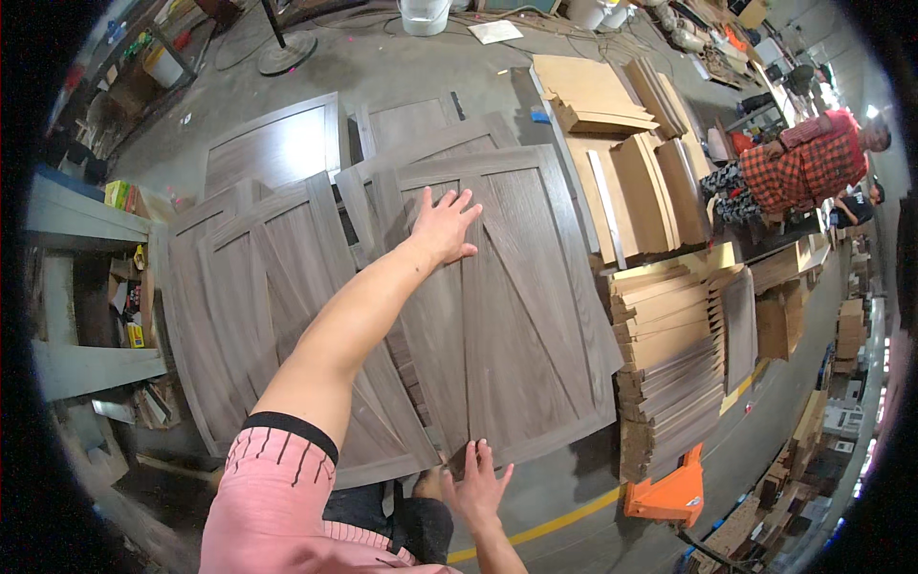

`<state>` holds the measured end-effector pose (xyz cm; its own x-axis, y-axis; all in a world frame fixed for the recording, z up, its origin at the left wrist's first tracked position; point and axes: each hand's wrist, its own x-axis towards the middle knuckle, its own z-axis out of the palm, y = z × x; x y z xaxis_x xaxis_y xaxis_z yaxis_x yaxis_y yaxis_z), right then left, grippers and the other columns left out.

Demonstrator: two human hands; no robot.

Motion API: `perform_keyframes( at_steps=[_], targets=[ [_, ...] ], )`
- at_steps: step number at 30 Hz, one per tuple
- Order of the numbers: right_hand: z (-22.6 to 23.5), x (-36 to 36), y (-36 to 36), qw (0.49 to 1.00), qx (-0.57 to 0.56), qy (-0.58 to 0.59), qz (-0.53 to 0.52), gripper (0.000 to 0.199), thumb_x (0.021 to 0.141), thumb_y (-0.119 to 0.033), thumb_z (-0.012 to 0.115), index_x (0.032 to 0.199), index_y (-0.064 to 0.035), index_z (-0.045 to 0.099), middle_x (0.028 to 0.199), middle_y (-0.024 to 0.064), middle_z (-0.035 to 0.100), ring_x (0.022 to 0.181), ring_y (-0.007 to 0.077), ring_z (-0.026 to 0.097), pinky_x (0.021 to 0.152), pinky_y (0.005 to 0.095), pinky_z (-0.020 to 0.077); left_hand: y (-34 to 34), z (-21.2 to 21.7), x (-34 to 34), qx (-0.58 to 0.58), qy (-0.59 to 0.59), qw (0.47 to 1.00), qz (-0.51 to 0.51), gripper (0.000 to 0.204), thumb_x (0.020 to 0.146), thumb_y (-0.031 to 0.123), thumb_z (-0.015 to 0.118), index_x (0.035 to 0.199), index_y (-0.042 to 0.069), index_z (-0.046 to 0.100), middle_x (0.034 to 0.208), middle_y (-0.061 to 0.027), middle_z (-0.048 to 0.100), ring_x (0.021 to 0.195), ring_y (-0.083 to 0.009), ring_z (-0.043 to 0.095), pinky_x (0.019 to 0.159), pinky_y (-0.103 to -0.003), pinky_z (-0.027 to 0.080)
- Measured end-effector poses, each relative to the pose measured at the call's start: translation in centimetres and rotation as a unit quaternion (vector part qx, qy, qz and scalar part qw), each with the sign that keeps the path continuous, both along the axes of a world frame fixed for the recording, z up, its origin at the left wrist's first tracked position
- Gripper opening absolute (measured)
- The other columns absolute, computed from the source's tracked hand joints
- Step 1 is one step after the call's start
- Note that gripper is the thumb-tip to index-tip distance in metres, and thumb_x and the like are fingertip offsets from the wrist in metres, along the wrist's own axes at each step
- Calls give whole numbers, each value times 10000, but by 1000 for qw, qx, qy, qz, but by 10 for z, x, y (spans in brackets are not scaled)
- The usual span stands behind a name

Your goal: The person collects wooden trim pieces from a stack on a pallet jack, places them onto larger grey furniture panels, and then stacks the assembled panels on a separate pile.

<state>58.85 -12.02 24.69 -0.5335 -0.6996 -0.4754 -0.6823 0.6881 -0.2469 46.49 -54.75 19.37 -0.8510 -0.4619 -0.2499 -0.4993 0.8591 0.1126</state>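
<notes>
My left hand (445, 226) lies palm down with fingers spread on a grey-brown wood-grain door panel (535, 239), near its upper part. The panel has a raised frame, a diagonal brace and a dark seam down its middle. At the near edge, where that seam ends, my right hand (477, 486) has its fingers apart, with the fingertips at the panel's edge. Neither hand grips anything. A similar panel (287, 277) lies to the left, partly hidden behind my left forearm. Further matching panels sit beyond and under these two.
On the right, stacks of tan boards (598, 91) and grey-brown boards (674, 392) stand by an orange pallet jack (665, 493). A grey shelf unit (91, 373) is at left. Beyond are a white bucket (424, 17) and a round stand base (287, 57). A person in checked clothing (798, 172) stands at right.
</notes>
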Motion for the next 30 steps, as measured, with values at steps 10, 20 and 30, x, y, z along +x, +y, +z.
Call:
perform_keyframes(
  at_steps=[10, 20, 30],
  targets=[
    [1, -4, 8, 1000, -2, 6, 17, 744, 838, -473, 605, 1422, -68, 383, 1462, 131, 383, 1338, 287, 408, 1015, 738, 226, 5, 16, -5, 18, -36, 999, 11, 809, 814, 539, 658, 1472, 216, 317, 1568, -68, 228, 1426, -268, 270, 1107, -652, 187],
    [4, -2, 10, 999, -2, 13, 33, 743, 824, -453, 611, 1414, -64, 380, 1470, 146, 364, 1357, 288, 375, 1016, 742, 229, 18, 36, -16, -8, -86, 996, 32, 797, 823, 525, 655, 1478, 219, 320, 1577, -81, 203, 1439, -314, 226, 1112, -673, 121],
    [9, -4, 11, 998, 49, -19, 24, 767, 854, -461, 579, 1444, -36, 338, 1519, 138, 302, 1397, 264, 323, 1068, 711, 172, 220, 70, 100, 97, 204, 972, -70, 608, 865, 317, 629, 1412, 145, 424, 1524, -126, 303, 1435, -296, 236, 1159, -560, 150]
  ],
)
